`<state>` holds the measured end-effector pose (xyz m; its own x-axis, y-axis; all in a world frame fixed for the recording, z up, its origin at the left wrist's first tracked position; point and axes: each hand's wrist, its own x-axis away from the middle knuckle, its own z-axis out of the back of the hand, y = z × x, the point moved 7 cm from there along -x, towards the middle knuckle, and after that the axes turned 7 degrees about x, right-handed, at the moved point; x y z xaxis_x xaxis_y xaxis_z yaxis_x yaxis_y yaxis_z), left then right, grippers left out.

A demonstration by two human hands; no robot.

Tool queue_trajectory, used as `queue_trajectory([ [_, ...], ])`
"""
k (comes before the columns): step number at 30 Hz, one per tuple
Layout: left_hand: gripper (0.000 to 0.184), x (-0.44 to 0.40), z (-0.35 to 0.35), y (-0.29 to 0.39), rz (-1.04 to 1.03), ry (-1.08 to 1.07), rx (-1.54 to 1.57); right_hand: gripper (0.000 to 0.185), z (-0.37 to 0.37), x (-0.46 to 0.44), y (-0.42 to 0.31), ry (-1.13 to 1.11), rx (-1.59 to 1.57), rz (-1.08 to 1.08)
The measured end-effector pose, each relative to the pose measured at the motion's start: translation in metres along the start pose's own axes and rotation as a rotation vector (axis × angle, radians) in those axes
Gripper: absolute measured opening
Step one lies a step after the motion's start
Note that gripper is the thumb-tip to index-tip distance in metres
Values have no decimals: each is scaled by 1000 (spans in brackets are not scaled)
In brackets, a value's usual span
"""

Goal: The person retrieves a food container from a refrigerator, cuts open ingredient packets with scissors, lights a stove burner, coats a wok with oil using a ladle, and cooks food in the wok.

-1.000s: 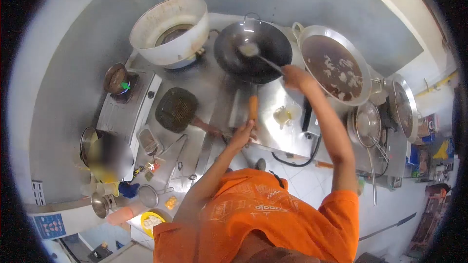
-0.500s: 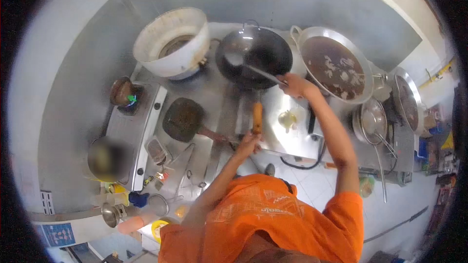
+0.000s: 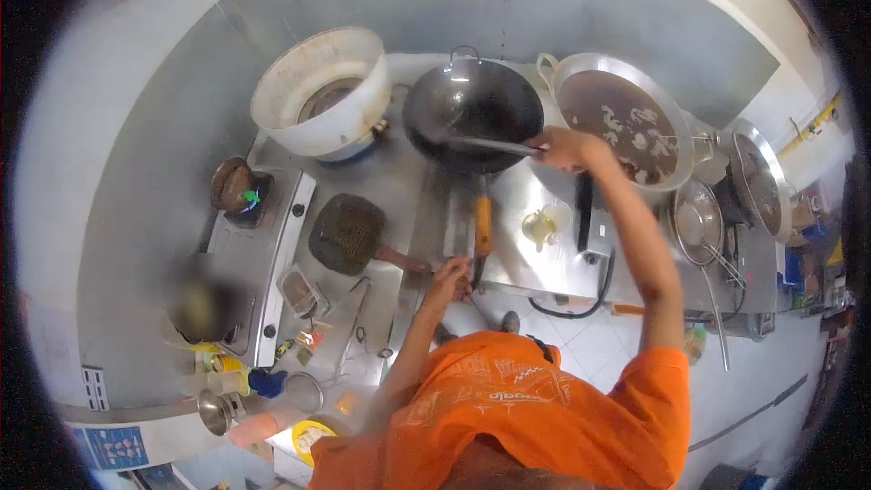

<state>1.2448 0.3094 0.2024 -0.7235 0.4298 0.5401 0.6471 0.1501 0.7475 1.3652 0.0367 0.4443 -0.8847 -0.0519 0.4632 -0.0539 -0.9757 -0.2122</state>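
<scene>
My right hand (image 3: 564,149) grips a long-handled metal cooking utensil (image 3: 497,145). The utensil slants left into the black wok (image 3: 474,104), where its blurred head is hard to make out. From the wok a wooden handle (image 3: 483,225) points toward me. Just below and left of that handle's end is my left hand (image 3: 450,279), its fingers curled at the counter's front edge; what they hold, if anything, is hidden. Right of the wok stands a wide metal pan (image 3: 676,122) of brown liquid with pale pieces floating in it.
A large white pot-like ring (image 3: 281,132) stands left of the wok. A square grill pan (image 3: 347,234) lies nearer, its handle toward my left hand. A small bowl of yellowish liquid (image 3: 539,229) sits on the steel counter. Strainers (image 3: 697,222) lie at right, a two-burner stove (image 3: 288,254) at left.
My left hand has drawn back, down and left from the wok handle's end. My right hand has shifted slightly right, and the utensil now lies flatter across the wok.
</scene>
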Motion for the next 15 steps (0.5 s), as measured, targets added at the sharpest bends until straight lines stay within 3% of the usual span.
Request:
queue_trajectory([
  [4,35,23,19,1,-6,119,29,32,40,13,18,-32,514,98],
  [7,35,21,28,-5,-7,129,17,28,32,-31,45,185,533,-102],
  [9,35,20,29,-12,-13,107,42,35,0,-79,53,200,405,-46],
  [12,34,23,27,-5,-49,99,68,29,-11,-58,16,313,133,106],
  [15,32,32,31,3,-69,165,53,36,9,-23,15,68,316,95],
])
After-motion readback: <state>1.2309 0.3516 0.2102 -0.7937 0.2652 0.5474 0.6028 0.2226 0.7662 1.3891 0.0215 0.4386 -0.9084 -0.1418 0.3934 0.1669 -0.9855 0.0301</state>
